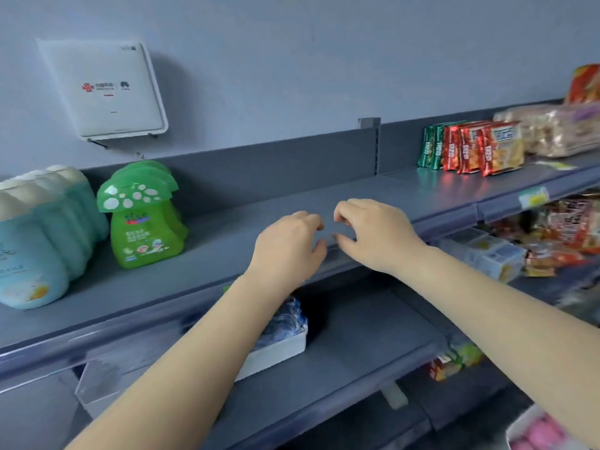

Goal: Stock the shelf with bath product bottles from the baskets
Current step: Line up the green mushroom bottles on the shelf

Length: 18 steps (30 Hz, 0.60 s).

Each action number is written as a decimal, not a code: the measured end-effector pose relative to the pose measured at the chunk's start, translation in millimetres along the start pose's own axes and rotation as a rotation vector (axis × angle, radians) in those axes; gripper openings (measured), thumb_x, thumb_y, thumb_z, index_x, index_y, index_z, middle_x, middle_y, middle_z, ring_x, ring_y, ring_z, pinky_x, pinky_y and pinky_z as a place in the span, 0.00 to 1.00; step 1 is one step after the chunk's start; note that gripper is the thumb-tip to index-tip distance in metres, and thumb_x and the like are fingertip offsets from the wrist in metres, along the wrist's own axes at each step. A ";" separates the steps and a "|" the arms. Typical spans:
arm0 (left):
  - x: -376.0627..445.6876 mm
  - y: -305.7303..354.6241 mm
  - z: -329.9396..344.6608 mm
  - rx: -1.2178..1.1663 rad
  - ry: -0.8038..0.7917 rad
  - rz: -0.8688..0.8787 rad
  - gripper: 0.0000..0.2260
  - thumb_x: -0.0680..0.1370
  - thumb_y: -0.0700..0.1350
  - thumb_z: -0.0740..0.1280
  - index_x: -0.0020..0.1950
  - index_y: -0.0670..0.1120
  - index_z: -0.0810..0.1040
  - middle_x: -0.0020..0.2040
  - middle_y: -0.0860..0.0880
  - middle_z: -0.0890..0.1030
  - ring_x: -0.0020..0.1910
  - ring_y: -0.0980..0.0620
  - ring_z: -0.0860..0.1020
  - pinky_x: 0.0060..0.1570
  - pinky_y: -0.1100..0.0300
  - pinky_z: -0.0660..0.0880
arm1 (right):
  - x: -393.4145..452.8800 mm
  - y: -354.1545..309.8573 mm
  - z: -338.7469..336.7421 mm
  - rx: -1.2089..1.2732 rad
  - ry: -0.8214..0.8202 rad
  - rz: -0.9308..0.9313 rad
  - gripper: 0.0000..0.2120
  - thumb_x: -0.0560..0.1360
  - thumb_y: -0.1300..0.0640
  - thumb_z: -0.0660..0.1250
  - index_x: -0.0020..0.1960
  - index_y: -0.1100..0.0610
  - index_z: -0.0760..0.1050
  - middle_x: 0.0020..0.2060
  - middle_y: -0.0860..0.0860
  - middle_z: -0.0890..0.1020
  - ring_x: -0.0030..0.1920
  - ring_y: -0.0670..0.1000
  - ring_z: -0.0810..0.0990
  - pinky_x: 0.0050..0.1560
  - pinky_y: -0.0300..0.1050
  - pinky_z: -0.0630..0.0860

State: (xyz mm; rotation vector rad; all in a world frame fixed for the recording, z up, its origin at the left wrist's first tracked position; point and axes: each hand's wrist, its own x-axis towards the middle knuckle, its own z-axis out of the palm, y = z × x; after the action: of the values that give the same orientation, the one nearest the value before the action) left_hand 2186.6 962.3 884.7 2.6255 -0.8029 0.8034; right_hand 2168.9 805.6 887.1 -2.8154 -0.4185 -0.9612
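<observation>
Hovering empty: left hand (287, 246), right hand (373, 232), green bottles (144, 219) well left

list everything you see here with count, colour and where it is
blue bottles: a row, exact count unclear, top shelf far left
green bottles: a row, mushroom-shaped caps, right of the blue ones
top shelf: one, grey, bare middle stretch
snack packs: several, red and green, top shelf right
white box: one, on the wall
left hand: fingers loosely curled, empty, over shelf edge
right hand: same, beside it
</observation>
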 end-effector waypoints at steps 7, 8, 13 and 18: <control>11.6 131.0 93.8 0.009 -0.200 0.317 0.11 0.77 0.46 0.60 0.56 0.46 0.76 0.51 0.48 0.78 0.51 0.46 0.76 0.42 0.58 0.67 | -123.6 104.1 -29.1 -0.348 -0.250 0.166 0.12 0.78 0.49 0.58 0.57 0.55 0.69 0.54 0.50 0.76 0.57 0.53 0.73 0.44 0.46 0.67; 11.3 149.6 107.0 0.002 -0.239 0.351 0.11 0.78 0.46 0.60 0.56 0.46 0.76 0.51 0.48 0.77 0.50 0.47 0.76 0.42 0.58 0.67 | -142.4 116.0 -32.4 -0.367 -0.281 0.192 0.12 0.79 0.49 0.57 0.57 0.55 0.69 0.54 0.50 0.76 0.57 0.53 0.73 0.43 0.46 0.66; 0.6 230.7 168.2 -0.030 -0.419 0.480 0.09 0.77 0.45 0.59 0.52 0.43 0.76 0.50 0.47 0.77 0.49 0.44 0.77 0.42 0.55 0.71 | -227.4 167.0 -42.7 -0.391 -0.402 0.366 0.11 0.78 0.52 0.59 0.56 0.57 0.70 0.52 0.53 0.76 0.56 0.56 0.74 0.43 0.46 0.67; -13.7 289.8 221.2 -0.020 -0.539 0.614 0.11 0.77 0.44 0.59 0.56 0.44 0.76 0.53 0.46 0.78 0.52 0.43 0.77 0.42 0.57 0.69 | -291.8 201.8 -42.3 -0.411 -0.513 0.522 0.13 0.77 0.54 0.59 0.58 0.58 0.71 0.55 0.53 0.76 0.58 0.57 0.75 0.44 0.47 0.70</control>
State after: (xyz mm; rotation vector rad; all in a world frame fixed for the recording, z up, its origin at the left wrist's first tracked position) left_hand 2102.9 644.0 727.3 2.6149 -1.7984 0.1781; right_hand 1984.7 541.3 732.6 -3.2477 0.5177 -0.2289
